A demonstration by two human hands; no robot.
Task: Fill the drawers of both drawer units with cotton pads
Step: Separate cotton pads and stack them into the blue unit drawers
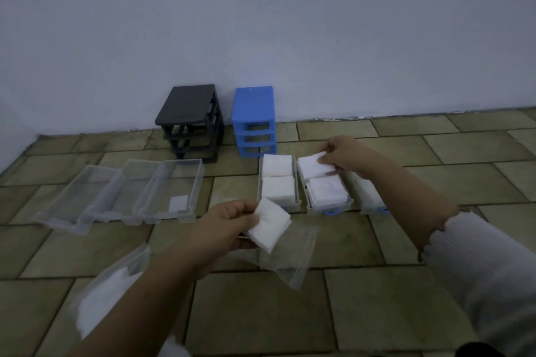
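Two empty drawer frames stand at the wall, a black one (193,122) and a blue one (254,122). Three clear drawers (121,191) lie on the floor to the left; the nearest holds one small pad. Three blue-handled drawers sit right of them: the first (278,181) holds two stacks of white cotton pads, the second (326,191) holds one stack, the third (369,194) lies partly behind my right arm. My right hand (346,155) pinches a stack of pads (314,165) over the far end of the second drawer. My left hand (229,226) grips another stack of pads (269,224).
An open clear plastic bag (293,258) lies on the tiled floor under my left hand. A second bag with white pads (107,295) lies at the lower left, beside my left forearm. The white wall closes off the back.
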